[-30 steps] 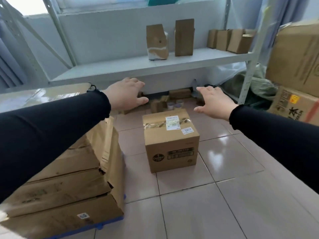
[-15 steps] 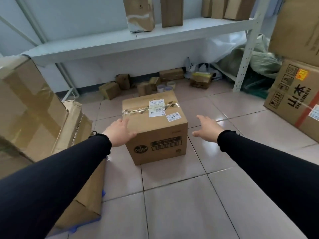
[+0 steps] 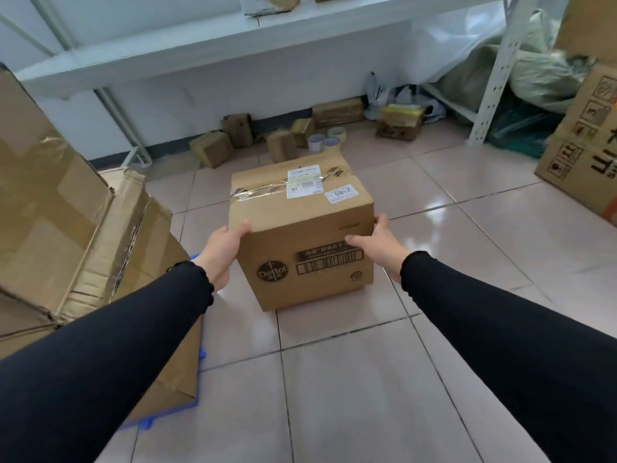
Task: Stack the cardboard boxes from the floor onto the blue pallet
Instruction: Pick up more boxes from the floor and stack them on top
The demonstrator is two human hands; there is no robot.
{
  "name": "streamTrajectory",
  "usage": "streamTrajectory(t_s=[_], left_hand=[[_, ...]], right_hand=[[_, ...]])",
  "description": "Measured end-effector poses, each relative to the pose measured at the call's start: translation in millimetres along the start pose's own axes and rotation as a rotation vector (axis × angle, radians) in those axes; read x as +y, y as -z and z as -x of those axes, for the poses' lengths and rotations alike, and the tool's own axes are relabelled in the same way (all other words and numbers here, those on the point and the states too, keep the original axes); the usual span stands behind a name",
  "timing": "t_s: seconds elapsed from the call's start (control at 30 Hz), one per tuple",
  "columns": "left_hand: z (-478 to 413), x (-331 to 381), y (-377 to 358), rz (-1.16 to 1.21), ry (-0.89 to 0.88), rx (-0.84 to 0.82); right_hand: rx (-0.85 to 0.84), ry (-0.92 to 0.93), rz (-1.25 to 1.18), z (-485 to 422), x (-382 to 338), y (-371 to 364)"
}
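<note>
A taped cardboard box [image 3: 293, 215] with white labels and a barcode stands on the tiled floor in the middle. My left hand [image 3: 222, 250] presses against its left side, thumb on the top front edge. My right hand [image 3: 379, 247] grips its right front corner, thumb on the front face. On the left, large cardboard boxes [image 3: 60, 222] are stacked on the blue pallet [image 3: 197, 392], of which only a corner shows under them.
A white metal shelf [image 3: 173, 51] runs along the back wall, its post [image 3: 490, 85] at the right. Small boxes [image 3: 213, 148] and tape rolls [image 3: 325, 140] lie under it. Bags [image 3: 534, 75] and a big printed carton [image 3: 584, 152] stand right.
Both hands came down and inward from open, apart positions and now clasp the box's two sides. The view has moved closer and lower toward the box.
</note>
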State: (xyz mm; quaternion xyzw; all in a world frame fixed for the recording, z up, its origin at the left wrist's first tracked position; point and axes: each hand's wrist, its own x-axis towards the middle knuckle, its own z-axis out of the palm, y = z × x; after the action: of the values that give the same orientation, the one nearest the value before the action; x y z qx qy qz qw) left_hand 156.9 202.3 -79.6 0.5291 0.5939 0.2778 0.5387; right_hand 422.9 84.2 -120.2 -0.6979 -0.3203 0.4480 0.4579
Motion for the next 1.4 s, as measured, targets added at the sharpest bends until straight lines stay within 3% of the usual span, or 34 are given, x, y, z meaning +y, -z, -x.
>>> streamTrajectory(t_s=[0.1,0.2,0.4,0.63,0.87,1.07,1.23,1.4], left_hand=[[11.9,4.3,-1.4,0.010,-0.038,0.023],[29.8,14.0,-8.8,0.163,-0.005,-0.004],[71.1,55.3,-11.5,0.278,-0.090,-0.055],[137.6,169.3,19.4,0.407,-0.409,-0.108],[235.4,293.8,119.5,0.499,-0.683,-0.055],[297.2,335.7,260.4,0.511,-0.889,0.122],[333.1,316.7,366.2,0.534,-0.828,0.276],[340.9,290.8,430.7,0.495,-0.745,0.341]], right_hand=[[0.081,0.067,-0.084,15.1,-2.4,-0.6],[0.131,0.116,-0.152,33.1,-4.6,1.1],[0.272,0.254,-0.147,77.7,-35.3,19.8],[0.425,0.561,-0.101,147.3,-166.6,52.4],[0.515,0.838,-0.036,226.7,-310.3,33.6],[0.375,1.036,0.055,267.5,-380.6,-63.3],[0.115,1.064,0.029,286.6,-393.9,-170.7],[-0.001,1.043,0.030,295.9,-390.6,-239.4]])
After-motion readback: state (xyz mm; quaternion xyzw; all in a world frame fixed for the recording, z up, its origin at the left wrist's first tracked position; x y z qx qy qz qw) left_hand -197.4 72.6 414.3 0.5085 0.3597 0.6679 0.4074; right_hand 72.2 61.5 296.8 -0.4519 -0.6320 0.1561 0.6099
